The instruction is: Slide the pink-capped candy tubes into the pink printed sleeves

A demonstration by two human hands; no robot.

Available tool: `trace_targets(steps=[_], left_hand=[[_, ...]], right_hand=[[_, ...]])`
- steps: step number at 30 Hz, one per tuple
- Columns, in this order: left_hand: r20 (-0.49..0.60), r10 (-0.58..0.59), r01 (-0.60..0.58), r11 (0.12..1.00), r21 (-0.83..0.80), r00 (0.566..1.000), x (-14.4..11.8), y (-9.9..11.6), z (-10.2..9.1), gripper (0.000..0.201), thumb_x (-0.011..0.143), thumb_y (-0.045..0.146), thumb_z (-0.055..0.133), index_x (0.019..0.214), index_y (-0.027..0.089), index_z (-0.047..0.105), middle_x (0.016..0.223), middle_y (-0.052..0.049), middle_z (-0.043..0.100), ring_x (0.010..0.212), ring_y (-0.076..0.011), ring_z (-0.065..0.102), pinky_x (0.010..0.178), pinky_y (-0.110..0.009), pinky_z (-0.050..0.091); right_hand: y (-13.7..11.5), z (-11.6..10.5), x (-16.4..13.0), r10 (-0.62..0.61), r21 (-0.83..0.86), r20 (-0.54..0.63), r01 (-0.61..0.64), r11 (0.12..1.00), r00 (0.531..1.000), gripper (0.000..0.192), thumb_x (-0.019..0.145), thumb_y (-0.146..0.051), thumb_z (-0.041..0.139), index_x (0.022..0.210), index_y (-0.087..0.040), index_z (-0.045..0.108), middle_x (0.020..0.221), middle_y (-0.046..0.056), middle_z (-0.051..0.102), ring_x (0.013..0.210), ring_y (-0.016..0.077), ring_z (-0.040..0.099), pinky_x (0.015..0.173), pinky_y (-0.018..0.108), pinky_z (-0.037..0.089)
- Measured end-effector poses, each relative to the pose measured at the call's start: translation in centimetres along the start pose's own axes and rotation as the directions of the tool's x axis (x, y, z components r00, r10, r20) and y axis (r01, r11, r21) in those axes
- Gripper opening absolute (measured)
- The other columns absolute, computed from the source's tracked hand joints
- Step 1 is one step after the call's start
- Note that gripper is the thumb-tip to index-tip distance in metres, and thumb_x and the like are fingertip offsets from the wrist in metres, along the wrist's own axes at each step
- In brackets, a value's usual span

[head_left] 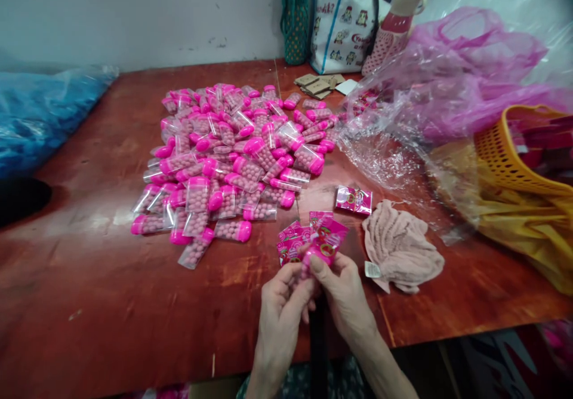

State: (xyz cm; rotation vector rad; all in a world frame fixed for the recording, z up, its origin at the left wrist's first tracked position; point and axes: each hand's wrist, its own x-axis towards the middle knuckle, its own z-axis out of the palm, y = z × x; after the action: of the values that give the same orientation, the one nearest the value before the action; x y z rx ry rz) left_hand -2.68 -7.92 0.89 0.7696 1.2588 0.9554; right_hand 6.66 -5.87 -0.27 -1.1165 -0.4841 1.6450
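Observation:
My left hand (280, 303) and my right hand (342, 291) meet at the near edge of the red-brown table (89, 303). Together they hold a pink candy tube (308, 261) with a pink printed label (330, 236) against it. My left hand also pinches a few more pink printed labels (290, 245). One loose pink label (353, 200) lies on the table just beyond my right hand. A large heap of clear candy tubes with pink caps (237, 154) fills the middle of the table.
A pink cloth (400, 249) lies right of my hands. Crumpled clear and pink plastic bags (439, 94) and an orange basket (514, 154) crowd the right side. Tote bags (342, 25) stand at the back wall. Blue plastic (40, 112) lies at the left.

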Motion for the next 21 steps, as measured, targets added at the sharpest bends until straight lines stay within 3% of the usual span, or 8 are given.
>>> trace_targets(steps=[3, 5, 10, 13, 17, 21], left_hand=[[0.056, -0.021, 0.015, 0.994, 0.104, 0.998, -0.1, 0.0, 0.0, 0.019, 0.081, 0.029, 0.054, 0.088, 0.014, 0.062, 0.060, 0.000, 0.054, 0.049, -0.0089, 0.046, 0.043, -0.018, 0.034], [0.037, -0.015, 0.011, 0.995, 0.098, 0.999, -0.3, -0.1, 0.2, 0.021, 0.081, 0.030, 0.054, 0.092, 0.014, 0.062, 0.058, 0.001, 0.053, 0.047, -0.0082, 0.044, 0.042, -0.018, 0.033], [-0.048, -0.014, 0.009, 0.995, -0.095, 0.999, -0.3, -0.6, 0.5, 0.025, 0.078, 0.033, 0.058, 0.092, 0.013, 0.063, 0.055, 0.002, 0.052, 0.041, -0.0051, 0.036, 0.038, -0.016, 0.028], [-0.059, -0.025, 0.012, 0.977, -0.215, 0.998, 0.0, -0.6, 0.6, 0.022, 0.076, 0.031, 0.061, 0.088, 0.013, 0.064, 0.059, 0.001, 0.055, 0.043, -0.0059, 0.040, 0.039, -0.016, 0.030], [-0.030, -0.055, 0.046, 0.969, -0.245, 0.998, 0.3, -0.4, 0.6, 0.015, 0.076, 0.026, 0.061, 0.082, 0.012, 0.064, 0.060, -0.001, 0.057, 0.047, -0.0084, 0.049, 0.038, -0.016, 0.033], [-0.062, -0.056, 0.039, 0.968, -0.250, 0.997, 0.3, -0.2, 0.8, 0.012, 0.077, 0.023, 0.060, 0.079, 0.012, 0.062, 0.059, -0.002, 0.058, 0.045, -0.0075, 0.050, 0.036, -0.014, 0.032]], right_hand=[[-0.2, -0.1, 0.2, 0.021, -0.027, -0.051, -0.023, 0.999, 0.998, 0.030, 0.071, -0.037, 0.067, 0.057, -0.014, 0.055, 0.042, -0.003, 0.051, 0.028, 0.0057, 0.040, 0.025, 0.016, 0.033], [0.1, 0.2, -0.1, 0.046, -0.052, -0.054, -0.049, 0.997, 0.997, 0.031, 0.071, -0.037, 0.066, 0.056, -0.014, 0.053, 0.041, -0.004, 0.049, 0.026, 0.0056, 0.040, 0.024, 0.016, 0.032], [0.7, 1.1, -0.9, 0.052, -0.187, -0.068, -0.064, 0.980, 0.996, 0.033, 0.070, -0.039, 0.067, 0.057, -0.015, 0.050, 0.042, -0.008, 0.041, 0.026, 0.0030, 0.034, 0.022, 0.014, 0.028], [0.4, 1.0, -0.8, 0.034, -0.154, -0.050, -0.041, 0.987, 0.998, 0.029, 0.070, -0.040, 0.068, 0.064, -0.015, 0.054, 0.046, -0.008, 0.042, 0.029, 0.0020, 0.032, 0.023, 0.013, 0.027], [-0.4, -0.1, -0.2, -0.013, -0.031, 0.039, 0.014, 0.999, 0.999, 0.032, 0.080, -0.046, 0.056, 0.070, -0.015, 0.056, 0.048, -0.006, 0.046, 0.033, 0.0045, 0.039, 0.030, 0.015, 0.036], [0.2, -0.3, -0.5, -0.047, -0.098, 0.026, 0.049, 0.994, 0.999, 0.037, 0.084, -0.045, 0.049, 0.064, -0.015, 0.054, 0.046, -0.006, 0.044, 0.034, 0.0046, 0.039, 0.031, 0.014, 0.031]])
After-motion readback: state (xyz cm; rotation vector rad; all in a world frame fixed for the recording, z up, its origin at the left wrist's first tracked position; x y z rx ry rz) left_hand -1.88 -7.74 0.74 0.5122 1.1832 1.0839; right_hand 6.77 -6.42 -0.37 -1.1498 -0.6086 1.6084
